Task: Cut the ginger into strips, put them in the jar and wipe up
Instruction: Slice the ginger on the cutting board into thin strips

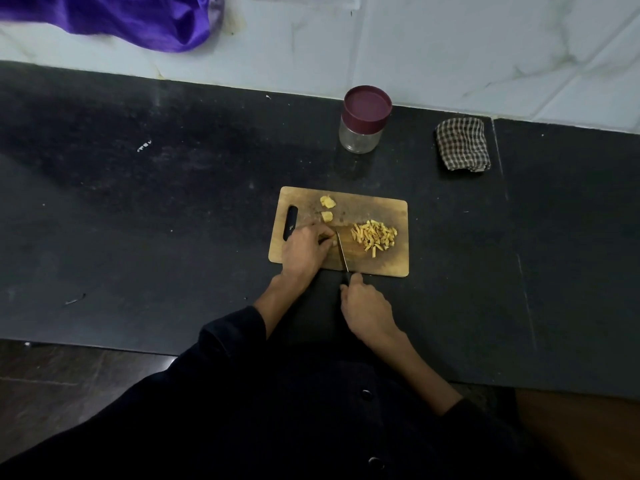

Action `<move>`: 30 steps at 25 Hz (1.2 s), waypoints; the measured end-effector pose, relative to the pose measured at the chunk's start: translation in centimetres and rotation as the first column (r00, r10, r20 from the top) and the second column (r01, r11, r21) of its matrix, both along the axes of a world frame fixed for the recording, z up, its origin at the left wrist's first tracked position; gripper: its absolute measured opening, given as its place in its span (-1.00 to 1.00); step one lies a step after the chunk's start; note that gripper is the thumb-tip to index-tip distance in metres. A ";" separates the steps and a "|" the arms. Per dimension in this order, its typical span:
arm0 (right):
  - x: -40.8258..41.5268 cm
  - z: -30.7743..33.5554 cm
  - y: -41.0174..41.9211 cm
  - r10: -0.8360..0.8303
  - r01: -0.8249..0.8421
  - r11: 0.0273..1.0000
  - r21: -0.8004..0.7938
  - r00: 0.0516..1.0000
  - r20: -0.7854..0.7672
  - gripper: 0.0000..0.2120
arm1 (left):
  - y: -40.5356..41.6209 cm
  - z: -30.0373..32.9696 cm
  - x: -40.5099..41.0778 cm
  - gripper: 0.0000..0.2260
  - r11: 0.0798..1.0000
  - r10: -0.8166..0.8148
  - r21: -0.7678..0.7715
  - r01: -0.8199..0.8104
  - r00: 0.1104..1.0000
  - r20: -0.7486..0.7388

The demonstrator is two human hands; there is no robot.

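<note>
Your left fingers (323, 233) curl down onto a small ginger piece (333, 242) on the cutting board (381, 265), with the knife (342, 252) blade touching just right of them, its handle gripped in your right hand (363, 308). Past the blade lies the strip pile (374, 235); two uncut chunks (327, 207) sit just beyond your fingertips. Farther off stand the lidded jar (363, 121) and the checked cloth (462, 145).

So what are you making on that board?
A person is cutting ginger on a wooden cutting board. The right hand grips a knife, and the left hand holds down a small piece beside the blade. A pile of cut strips lies on the board's right side, with two uncut chunks near the far edge. The jar has its lid on, and the checked cloth lies folded nearby.
</note>
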State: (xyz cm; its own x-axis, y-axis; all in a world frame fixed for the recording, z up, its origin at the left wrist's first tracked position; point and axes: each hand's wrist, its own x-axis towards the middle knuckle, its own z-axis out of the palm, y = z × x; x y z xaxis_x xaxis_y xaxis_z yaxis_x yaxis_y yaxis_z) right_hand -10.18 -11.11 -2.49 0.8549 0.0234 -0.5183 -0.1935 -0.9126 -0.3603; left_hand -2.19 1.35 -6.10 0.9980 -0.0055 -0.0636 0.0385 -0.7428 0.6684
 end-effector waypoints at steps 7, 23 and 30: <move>0.3 0.4 -1.4 -0.111 0.110 0.993 0.040 0.993 0.037 -0.66 | 0.0 -0.2 -0.2 -0.86 1.000 0.011 -0.008 -0.011 1.000 0.015; 1.6 -0.1 -0.2 0.044 -0.045 0.999 0.015 0.995 0.087 -0.73 | 0.7 -0.5 0.1 -0.86 0.995 -0.017 -0.095 0.020 0.999 0.028; 1.1 -0.2 -0.1 0.058 -0.055 0.998 -0.035 0.996 0.069 -0.76 | 0.4 0.1 0.2 -0.87 0.996 0.010 -0.086 -0.009 1.000 0.006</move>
State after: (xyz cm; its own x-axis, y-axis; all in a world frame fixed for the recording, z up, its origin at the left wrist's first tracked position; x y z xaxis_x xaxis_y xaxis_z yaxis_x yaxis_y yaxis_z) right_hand -9.07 -11.18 -2.71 0.8866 0.0567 -0.4590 -0.1168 -0.9328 -0.3409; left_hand -2.04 1.75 -6.05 0.9984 -0.0014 -0.0571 0.0408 -0.6820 0.7303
